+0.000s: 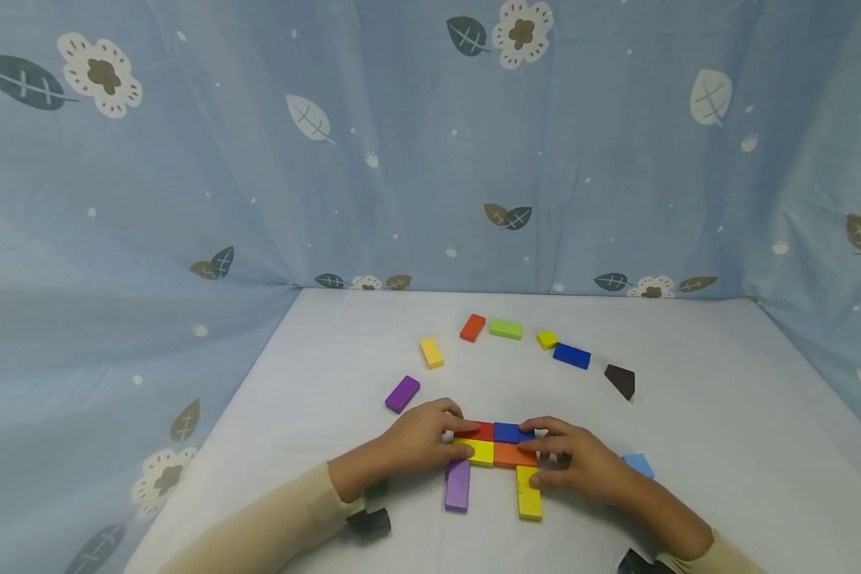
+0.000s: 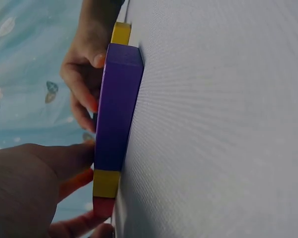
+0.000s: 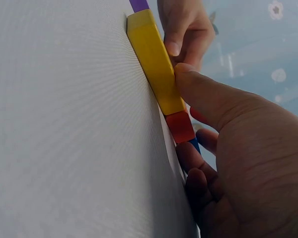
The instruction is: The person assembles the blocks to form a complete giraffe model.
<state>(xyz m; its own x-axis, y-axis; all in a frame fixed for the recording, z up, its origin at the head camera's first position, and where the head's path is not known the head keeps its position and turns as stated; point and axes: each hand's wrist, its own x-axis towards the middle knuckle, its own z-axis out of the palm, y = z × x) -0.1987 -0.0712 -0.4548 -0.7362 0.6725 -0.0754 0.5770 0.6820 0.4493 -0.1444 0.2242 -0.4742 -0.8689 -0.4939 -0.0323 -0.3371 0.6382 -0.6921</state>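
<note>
In the head view, a red block [image 1: 484, 431] and a blue block [image 1: 508, 432] lie side by side above a yellow block [image 1: 482, 453] and an orange block [image 1: 511, 455]. A purple block [image 1: 457, 488] and a longer-looking yellow block [image 1: 528, 502] extend from their near edge like legs. My left hand [image 1: 422, 437] touches the red block with a fingertip, its thumb on the left yellow block. My right hand [image 1: 581, 458] has fingertips on the blue and orange blocks. In the right wrist view, its thumb rests on the yellow leg block [image 3: 154, 59].
Around lie a purple block [image 1: 402, 394], a pale yellow block [image 1: 432, 352], an orange-red block [image 1: 473, 328], a green block [image 1: 505, 329], a small yellow block [image 1: 547, 340], a dark blue block [image 1: 572, 355], a dark brown piece [image 1: 621, 381] and a light blue piece [image 1: 639, 465].
</note>
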